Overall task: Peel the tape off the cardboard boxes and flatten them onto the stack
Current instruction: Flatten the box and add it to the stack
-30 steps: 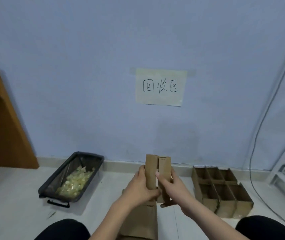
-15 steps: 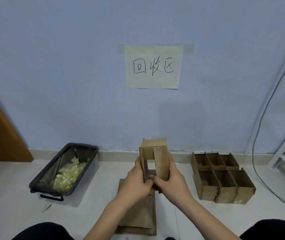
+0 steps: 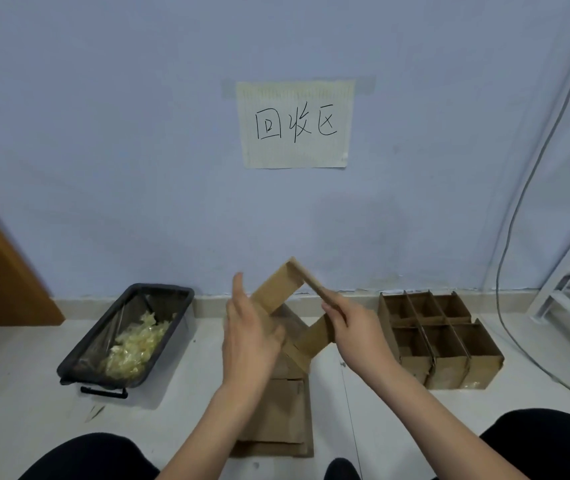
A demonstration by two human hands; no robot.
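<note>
I hold a small brown cardboard box (image 3: pixel 278 289) in the air, turned corner-up like a diamond and open right through. My left hand (image 3: pixel 250 332) lies against its left wall, fingers straight and pointing up. My right hand (image 3: pixel 349 327) pinches the upper right wall near its lower end. Below them a stack of flattened boxes (image 3: pixel 276 424) lies on the floor. I cannot make out any tape on the box.
A black bin (image 3: pixel 172 297) lined with clear plastic and holding crumpled tape stands to the left. Several upright open boxes (image 3: pixel 449 368) stand in a block at right. A paper sign (image 3: pixel 295 124) hangs on the wall. My knees (image 3: pixel 546 441) frame the bottom edge.
The box has been turned from upright to corner-up and its walls have spread into an open diamond. My left hand has opened flat against it. The view has tilted down a little.
</note>
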